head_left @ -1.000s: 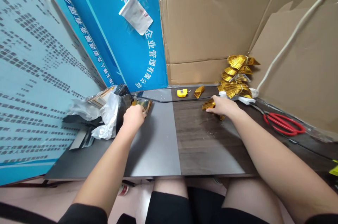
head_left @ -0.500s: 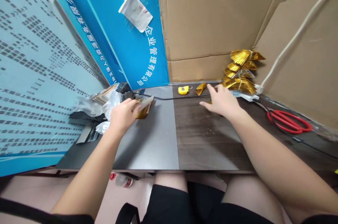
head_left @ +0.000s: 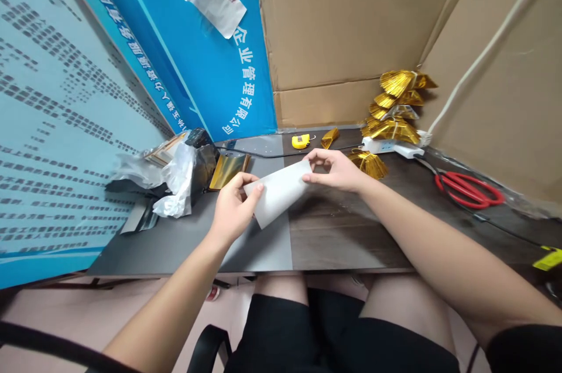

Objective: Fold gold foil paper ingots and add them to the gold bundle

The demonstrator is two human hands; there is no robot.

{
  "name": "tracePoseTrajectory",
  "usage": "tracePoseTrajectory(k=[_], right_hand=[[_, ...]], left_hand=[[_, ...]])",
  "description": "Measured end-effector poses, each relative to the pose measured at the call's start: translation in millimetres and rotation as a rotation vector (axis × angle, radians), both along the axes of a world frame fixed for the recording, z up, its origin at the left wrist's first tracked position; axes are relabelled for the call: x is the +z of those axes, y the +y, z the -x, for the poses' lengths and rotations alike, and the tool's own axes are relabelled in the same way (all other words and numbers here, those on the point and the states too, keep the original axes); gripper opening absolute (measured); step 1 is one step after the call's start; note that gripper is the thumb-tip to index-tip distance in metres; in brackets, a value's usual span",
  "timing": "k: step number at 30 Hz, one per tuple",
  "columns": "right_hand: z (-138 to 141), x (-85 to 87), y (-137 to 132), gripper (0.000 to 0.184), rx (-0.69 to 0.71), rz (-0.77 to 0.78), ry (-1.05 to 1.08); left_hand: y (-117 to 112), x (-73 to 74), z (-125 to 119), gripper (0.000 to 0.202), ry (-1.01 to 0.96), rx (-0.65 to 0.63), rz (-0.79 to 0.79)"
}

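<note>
A pale rectangular sheet of paper [head_left: 281,190] is held up over the table between both hands. My left hand [head_left: 237,203] pinches its left end, thumb on top. At the other end, my right hand [head_left: 333,170] grips the upper right corner between thumb and fingers. The sheet's underside is hidden. Left of it lies a stack of gold foil sheets [head_left: 229,171]. Just behind my right hand, a pleated gold foil fan [head_left: 369,164] rests on the table.
A yellow tape measure [head_left: 301,141] and a folded gold piece [head_left: 330,138] lie at the back. Pleated gold fans [head_left: 395,109] are piled by a white power strip [head_left: 390,147]. Red-handled scissors [head_left: 472,190] lie right; crumpled plastic [head_left: 175,180] sits left.
My left hand has carried the sheet from the foil stack toward the middle. My right hand has moved left from beside the gold pieces and taken hold of its other end.
</note>
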State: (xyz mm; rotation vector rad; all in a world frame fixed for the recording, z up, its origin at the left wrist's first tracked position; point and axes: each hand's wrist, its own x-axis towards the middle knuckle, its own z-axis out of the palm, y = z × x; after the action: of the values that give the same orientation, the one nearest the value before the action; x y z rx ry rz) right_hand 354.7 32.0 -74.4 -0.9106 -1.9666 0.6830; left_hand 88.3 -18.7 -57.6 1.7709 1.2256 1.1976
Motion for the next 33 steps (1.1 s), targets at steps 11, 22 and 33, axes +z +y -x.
tracePoseTrajectory(k=[11, 22, 33], right_hand=[[8, -28.8, 19, 0.023, -0.083, 0.162, -0.225], [21, -21.1, 3, 0.022, -0.043, -0.125, -0.369], [15, -5.4, -20, 0.038, 0.349, -0.192, -0.553]], left_hand=[[-10, -27.3, 21, 0.045, 0.353, -0.419, -0.048], [5, -49.1, 23, 0.013, 0.655, -0.5, -0.661], [17, -38.7, 15, 0.027, 0.708, -0.418, -0.385]])
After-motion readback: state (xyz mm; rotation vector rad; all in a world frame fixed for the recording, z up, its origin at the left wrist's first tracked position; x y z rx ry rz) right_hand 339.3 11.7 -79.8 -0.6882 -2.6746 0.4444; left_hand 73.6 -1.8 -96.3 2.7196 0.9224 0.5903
